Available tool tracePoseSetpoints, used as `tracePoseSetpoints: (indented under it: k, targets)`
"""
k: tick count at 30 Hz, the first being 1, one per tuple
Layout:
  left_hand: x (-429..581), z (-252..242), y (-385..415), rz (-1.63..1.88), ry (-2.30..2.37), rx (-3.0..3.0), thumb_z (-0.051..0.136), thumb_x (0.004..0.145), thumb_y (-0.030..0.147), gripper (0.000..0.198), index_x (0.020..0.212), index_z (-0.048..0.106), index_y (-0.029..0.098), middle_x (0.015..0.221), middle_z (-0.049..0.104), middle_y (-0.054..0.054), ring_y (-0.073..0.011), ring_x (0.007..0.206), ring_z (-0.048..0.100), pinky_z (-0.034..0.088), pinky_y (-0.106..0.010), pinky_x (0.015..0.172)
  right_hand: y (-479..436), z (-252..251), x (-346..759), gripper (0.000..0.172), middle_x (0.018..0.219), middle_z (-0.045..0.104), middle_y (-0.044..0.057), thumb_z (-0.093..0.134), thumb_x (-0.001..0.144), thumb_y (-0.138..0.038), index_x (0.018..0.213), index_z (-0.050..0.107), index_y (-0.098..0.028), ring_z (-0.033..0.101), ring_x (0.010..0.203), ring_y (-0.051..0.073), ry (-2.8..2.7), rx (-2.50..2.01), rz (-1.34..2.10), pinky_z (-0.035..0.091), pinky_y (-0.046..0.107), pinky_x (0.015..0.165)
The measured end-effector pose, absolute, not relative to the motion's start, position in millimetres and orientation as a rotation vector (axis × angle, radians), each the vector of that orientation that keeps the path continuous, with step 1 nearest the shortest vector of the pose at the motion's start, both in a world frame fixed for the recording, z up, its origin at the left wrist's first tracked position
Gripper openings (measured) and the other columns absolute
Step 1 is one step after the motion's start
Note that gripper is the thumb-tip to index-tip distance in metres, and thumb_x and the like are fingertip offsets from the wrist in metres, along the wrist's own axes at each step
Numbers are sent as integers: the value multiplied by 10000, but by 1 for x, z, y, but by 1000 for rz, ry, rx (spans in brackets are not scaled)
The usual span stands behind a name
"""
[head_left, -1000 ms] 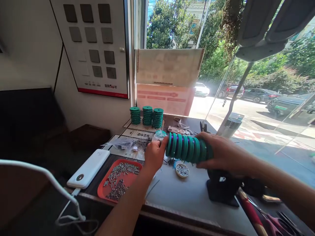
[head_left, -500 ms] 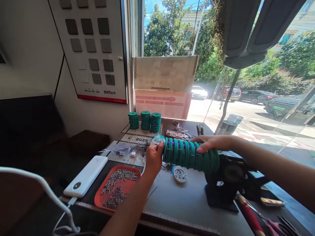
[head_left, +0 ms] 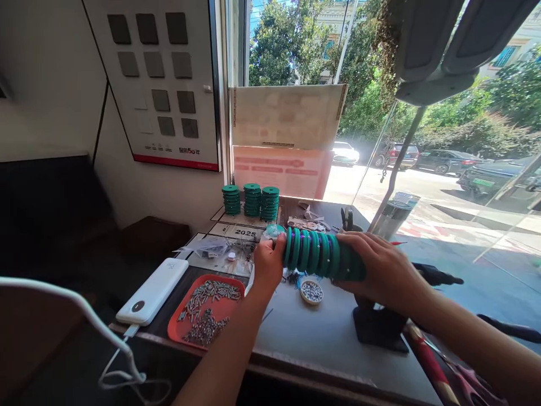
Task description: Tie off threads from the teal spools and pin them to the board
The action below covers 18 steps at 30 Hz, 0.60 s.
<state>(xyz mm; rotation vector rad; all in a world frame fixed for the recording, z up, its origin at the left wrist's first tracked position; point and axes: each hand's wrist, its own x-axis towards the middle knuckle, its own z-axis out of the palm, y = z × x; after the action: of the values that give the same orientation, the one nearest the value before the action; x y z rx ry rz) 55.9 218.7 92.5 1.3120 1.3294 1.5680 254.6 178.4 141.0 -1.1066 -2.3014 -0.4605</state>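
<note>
A row of green spools (head_left: pixel 315 252) with purple showing between them lies sideways above the table. My left hand (head_left: pixel 269 265) grips its left end, thumb up, next to a crumpled clear plastic wrap (head_left: pixel 273 232). Around the right end my right hand (head_left: pixel 378 265) is wrapped, covering the last spools. Under the row stands a small round dish (head_left: pixel 311 292) of silvery beads. Beyond my right hand is a black stand (head_left: pixel 378 330), partly hidden by it.
An orange tray (head_left: pixel 175 326) of small metal pieces and a white power bank (head_left: pixel 153 290) with a cable lie at the left. Three stacks of green spools (head_left: pixel 252 200) stand at the back by the window. Scissors (head_left: pixel 469 378) and a red-handled tool (head_left: pixel 431 363) lie at the right front.
My right hand has gone from resting on top of the row to gripping its right end. The row's right end has come away from the black stand. The view has shifted slightly.
</note>
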Motion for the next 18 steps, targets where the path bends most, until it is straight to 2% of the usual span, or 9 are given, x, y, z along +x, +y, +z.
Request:
tracePoseSetpoints:
  k: [3,5,6,8,10,11,14,16,18]
  targets:
    - [57,90,222,1560,1307,1388,414,686,619,511,417,270,209,474,189,52,-92,480,186,147,-257,450,206,172,264,434,860,646,46,609,651,-449,996,545,-193,621,752,217,-2500,-1240,469,503,337,651]
    - [56,90,223,1553,1304,1416,379,700,622,508,423,259,214,478,188,50,-93,478,188,149,-259,448,224,186,269,354,864,657,40,536,702,-444,941,581,-187,630,769,206,-2511,-1175,1022,507,324,663]
    - [55,91,223,1547,1302,1427,364,707,624,507,426,255,215,477,187,50,-94,476,189,149,-259,446,231,189,271,335,873,661,44,501,722,-439,916,595,-183,633,784,206,-2489,-1140,1195,508,328,679]
    - [53,93,222,1526,1298,1447,367,708,624,510,423,260,215,471,188,51,-93,472,190,146,-260,445,234,190,273,328,884,664,53,472,734,-434,892,608,-181,635,794,208,-2449,-1140,1285,511,335,689]
    - [50,96,219,1502,1297,1465,418,690,617,515,409,278,208,460,191,54,-91,469,188,138,-261,446,223,185,270,338,903,658,55,495,725,-434,932,594,-187,632,792,208,-2445,-1209,1082,515,330,671]
    - [48,97,218,1492,1297,1471,445,681,611,519,399,288,204,453,193,55,-89,467,188,134,-261,447,213,180,267,367,910,652,55,531,703,-436,972,576,-190,627,790,212,-2451,-1256,876,515,333,661]
    - [45,99,214,1482,1308,1461,481,673,605,537,373,305,196,432,202,60,-83,456,184,127,-261,445,183,158,256,506,956,626,88,632,637,-407,1073,514,-178,597,847,257,-2375,-1289,3,496,390,711]
    - [46,98,213,1495,1313,1434,476,682,604,540,371,314,194,424,207,62,-81,447,184,133,-259,439,170,140,249,471,1034,596,129,618,677,-336,1098,495,-163,553,954,294,-2232,-1173,-520,453,439,806]
    - [48,95,215,1516,1301,1409,465,694,598,529,385,327,192,428,212,64,-79,445,192,147,-252,435,166,125,245,427,1079,574,153,572,732,-285,1124,472,-150,517,1013,306,-2133,-1056,-810,421,459,857]
